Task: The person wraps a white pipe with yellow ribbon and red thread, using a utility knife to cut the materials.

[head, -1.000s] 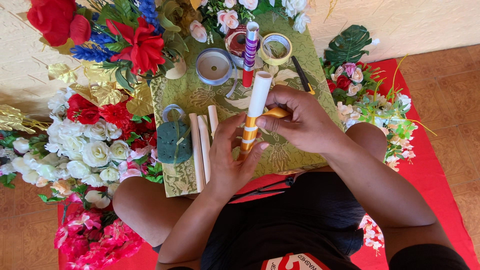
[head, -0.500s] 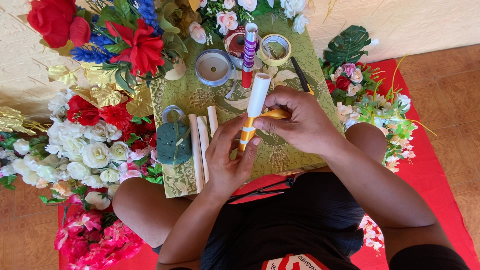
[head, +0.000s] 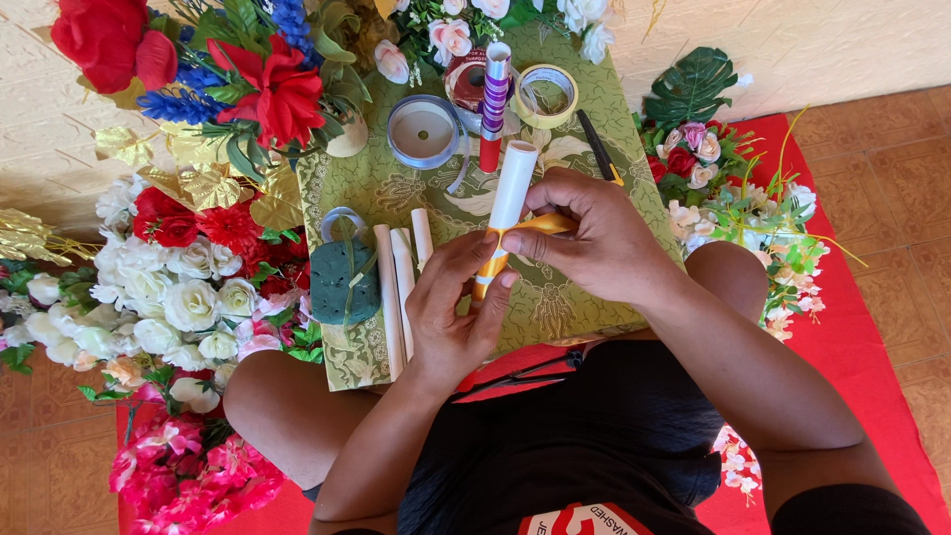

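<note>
Looking down from the head camera, I see my left hand (head: 451,317) curled round the lower end of a white paper tube (head: 510,193), fingers closed on it, while my right hand (head: 594,238) pinches a strip of orange ribbon (head: 540,225) between thumb and fingertips and holds it against the tube. The tube is slim and plain white along its upper half, tilted with its open top toward the far side; lower down it carries slanting orange bands. It hangs just above the green patterned cloth (head: 584,99), in front of my knees. Beside my left hand three more white tubes (head: 401,287) lie on the cloth, near a dark green foam block (head: 342,282). My palms cover the tube's bottom end, so I cannot tell how far the orange banding runs. The ribbon's far end disappears under my right fingers.
</note>
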